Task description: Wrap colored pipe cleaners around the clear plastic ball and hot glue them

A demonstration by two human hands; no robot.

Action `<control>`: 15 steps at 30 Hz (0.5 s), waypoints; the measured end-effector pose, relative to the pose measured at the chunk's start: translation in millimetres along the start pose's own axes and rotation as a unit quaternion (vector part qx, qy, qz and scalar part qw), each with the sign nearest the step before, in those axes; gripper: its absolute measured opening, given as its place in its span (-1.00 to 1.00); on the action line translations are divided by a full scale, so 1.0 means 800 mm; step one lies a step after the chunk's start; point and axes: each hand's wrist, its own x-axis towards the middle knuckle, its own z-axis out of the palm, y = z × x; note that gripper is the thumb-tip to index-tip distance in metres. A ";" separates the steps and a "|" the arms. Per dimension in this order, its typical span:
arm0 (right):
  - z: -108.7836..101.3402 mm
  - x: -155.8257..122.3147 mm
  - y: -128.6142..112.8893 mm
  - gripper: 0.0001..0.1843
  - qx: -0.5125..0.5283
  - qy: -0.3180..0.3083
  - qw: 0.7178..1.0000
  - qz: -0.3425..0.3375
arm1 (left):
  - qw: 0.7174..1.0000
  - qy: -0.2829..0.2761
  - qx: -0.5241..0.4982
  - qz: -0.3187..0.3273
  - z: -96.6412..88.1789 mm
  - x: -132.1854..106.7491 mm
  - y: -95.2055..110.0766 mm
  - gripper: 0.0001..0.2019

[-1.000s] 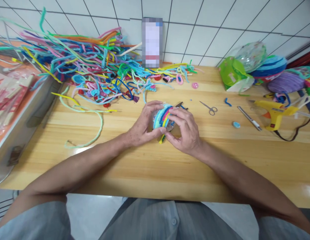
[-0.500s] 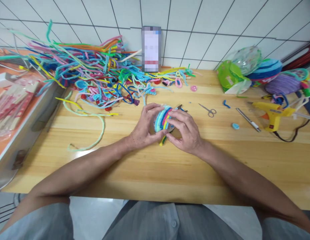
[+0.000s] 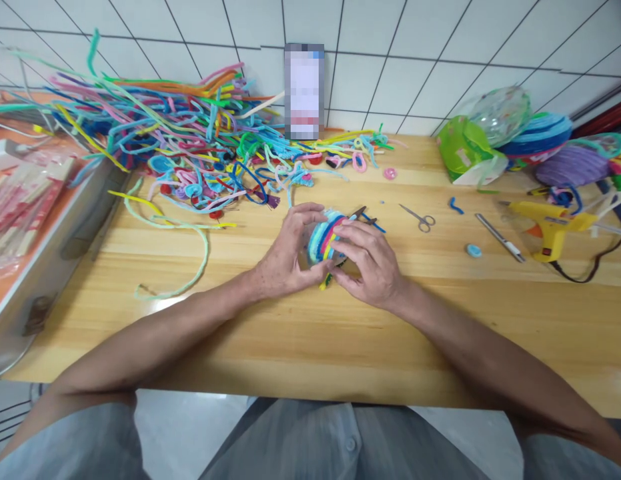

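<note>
Seemingly mid-fitting, left hand [image 3: 283, 260] and right hand [image 3: 374, 263] clasp striped piece [image 3: 320, 239] between them; next move likely needs steady pressure.

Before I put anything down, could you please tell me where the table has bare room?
Bare table lies between the left forearm and right forearm, and right of the latter, nearer than the utility knife and yellow glue gun. Pipe cleaners crowd the back left; a green packet and purple object, the back right.
</note>
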 end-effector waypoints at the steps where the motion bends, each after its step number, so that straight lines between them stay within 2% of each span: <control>1: 0.000 0.000 0.000 -0.38 0.001 -0.002 1.000 0.001 | 1.000 -0.003 0.002 0.002 0.000 0.000 0.000 -0.39; 6: -0.001 0.001 -0.001 -0.39 0.000 0.000 1.000 -0.001 | 1.000 -0.013 0.009 0.000 -0.002 0.000 -0.002 -0.39; 10: 0.000 0.003 -0.002 -0.39 -0.008 0.015 1.000 -0.012 | 1.000 0.000 0.000 0.013 -0.001 0.000 -0.005 -0.38; 15: -0.002 0.003 -0.002 -0.40 -0.008 -0.004 1.000 -0.003 | 1.000 0.006 0.010 0.022 0.002 -0.002 -0.006 -0.38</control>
